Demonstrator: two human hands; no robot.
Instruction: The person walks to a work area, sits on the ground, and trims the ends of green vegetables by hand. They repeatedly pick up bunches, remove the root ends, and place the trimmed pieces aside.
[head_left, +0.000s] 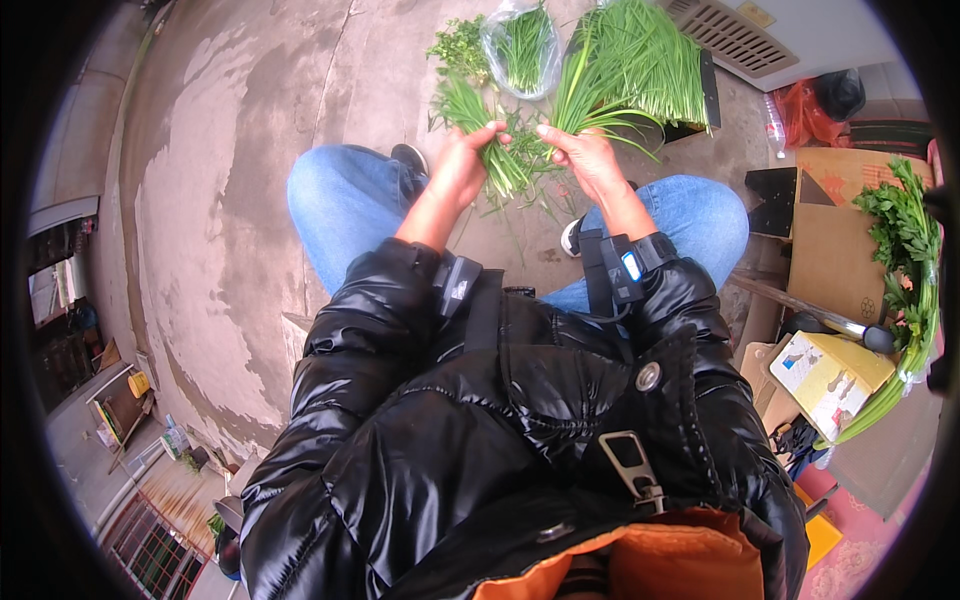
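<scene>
My left hand (466, 159) is closed around a bundle of green chives (501, 166), its cut ends pointing down towards me. In my right hand (589, 159) is a looser bunch of chives (574, 101), its leaves fanning up and to the right. Loose chive scraps (536, 161) lie on the ground between and below the hands. Beyond them, a clear plastic bag (523, 52) holds more chives, and a leafy green bunch (461, 49) lies to its left. A large pile of chives (649, 64) fills a dark box (709, 94) at the upper right.
A white appliance with a vented panel (735, 34) stands behind the box. On the right are a red plastic bag (810, 112), a plastic bottle (774, 124), cardboard boxes (836, 255), a yellow-and-white carton (832, 382) and a tied bunch of celery (919, 300). My bent knees flank the work area.
</scene>
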